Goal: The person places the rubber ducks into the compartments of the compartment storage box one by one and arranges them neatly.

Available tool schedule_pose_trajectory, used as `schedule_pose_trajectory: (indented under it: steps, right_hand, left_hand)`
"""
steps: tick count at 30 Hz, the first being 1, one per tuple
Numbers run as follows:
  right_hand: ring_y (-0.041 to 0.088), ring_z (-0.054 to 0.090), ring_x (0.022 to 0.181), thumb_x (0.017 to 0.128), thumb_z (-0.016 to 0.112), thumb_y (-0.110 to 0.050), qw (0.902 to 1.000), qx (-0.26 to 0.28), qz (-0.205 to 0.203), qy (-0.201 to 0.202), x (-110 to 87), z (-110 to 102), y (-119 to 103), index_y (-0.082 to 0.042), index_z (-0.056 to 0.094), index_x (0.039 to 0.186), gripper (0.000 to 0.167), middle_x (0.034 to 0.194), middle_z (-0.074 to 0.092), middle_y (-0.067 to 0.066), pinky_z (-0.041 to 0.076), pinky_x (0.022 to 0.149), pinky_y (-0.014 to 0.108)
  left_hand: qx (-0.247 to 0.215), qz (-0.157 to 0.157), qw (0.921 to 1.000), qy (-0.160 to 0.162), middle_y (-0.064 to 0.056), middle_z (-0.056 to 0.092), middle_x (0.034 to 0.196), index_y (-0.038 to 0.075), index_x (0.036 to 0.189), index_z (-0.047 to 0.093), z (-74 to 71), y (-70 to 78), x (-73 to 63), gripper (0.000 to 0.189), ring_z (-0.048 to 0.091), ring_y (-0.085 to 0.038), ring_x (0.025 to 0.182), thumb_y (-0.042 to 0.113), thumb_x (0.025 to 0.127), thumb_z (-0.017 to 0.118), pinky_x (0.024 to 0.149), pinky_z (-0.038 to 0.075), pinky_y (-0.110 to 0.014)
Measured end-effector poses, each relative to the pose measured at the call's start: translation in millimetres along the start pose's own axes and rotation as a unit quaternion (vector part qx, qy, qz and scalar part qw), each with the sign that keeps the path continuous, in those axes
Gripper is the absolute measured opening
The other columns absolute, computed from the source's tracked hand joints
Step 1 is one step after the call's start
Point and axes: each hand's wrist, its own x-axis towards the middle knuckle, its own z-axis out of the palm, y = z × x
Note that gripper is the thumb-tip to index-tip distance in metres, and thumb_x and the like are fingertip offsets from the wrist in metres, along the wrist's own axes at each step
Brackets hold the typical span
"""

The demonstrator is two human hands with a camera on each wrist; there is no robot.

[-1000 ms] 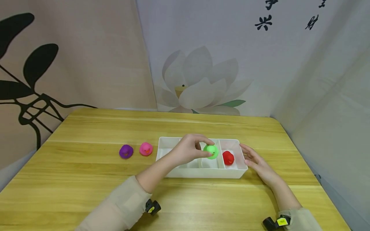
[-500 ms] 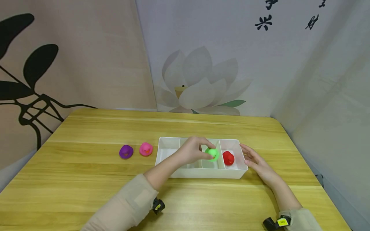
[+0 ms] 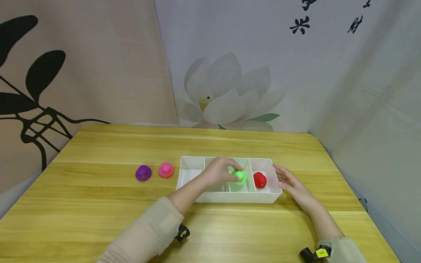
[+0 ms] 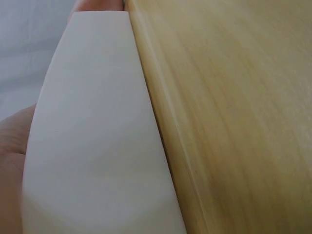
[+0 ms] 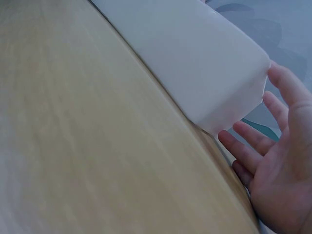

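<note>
In the head view my left hand (image 3: 216, 173) pinches a light-green toy duck (image 3: 241, 178) between thumb and fingers. The duck is inside the third compartment from the left of a white divided box (image 3: 236, 198). A red toy duck (image 3: 260, 180) sits in the rightmost compartment. My right hand (image 3: 293, 186) rests against the box's right end. In the right wrist view, its fingers (image 5: 246, 158) are spread and fairly straight beside the box's end wall (image 5: 231, 107). The left wrist view is mostly filled by the box's front wall (image 4: 92, 126), which hides the green duck.
A pink toy duck (image 3: 166, 170) stands on the wooden table (image 3: 98, 204) just left of the box. Further left is a purple toy duck (image 3: 143, 172). A printed cloth backdrop (image 3: 230, 73) hangs behind the table.
My left hand has lowered the green toy duck into the third compartment, with a slight shift left in the last half second. My right hand and the box have stayed still.
</note>
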Motion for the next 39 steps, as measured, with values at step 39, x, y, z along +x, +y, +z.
schedule_pose_trajectory:
  steps: [39]
  right_hand:
    - [0.008,0.04,0.125,0.1,0.047,-0.01,1.0,0.003,-0.004,0.003,-0.8,1,0,-0.012,0.027,0.151,0.055,0.148,0.032,0.022,0.034,0.096,0.019]
  left_hand:
    - [0.082,-0.045,0.9953,-0.023,0.009,0.069,0.088,0.012,0.096,0.075,10.5,3.6,7.6,0.027,0.059,-0.015,0.1,0.01,0.07,0.085,0.09,0.044,-0.031]
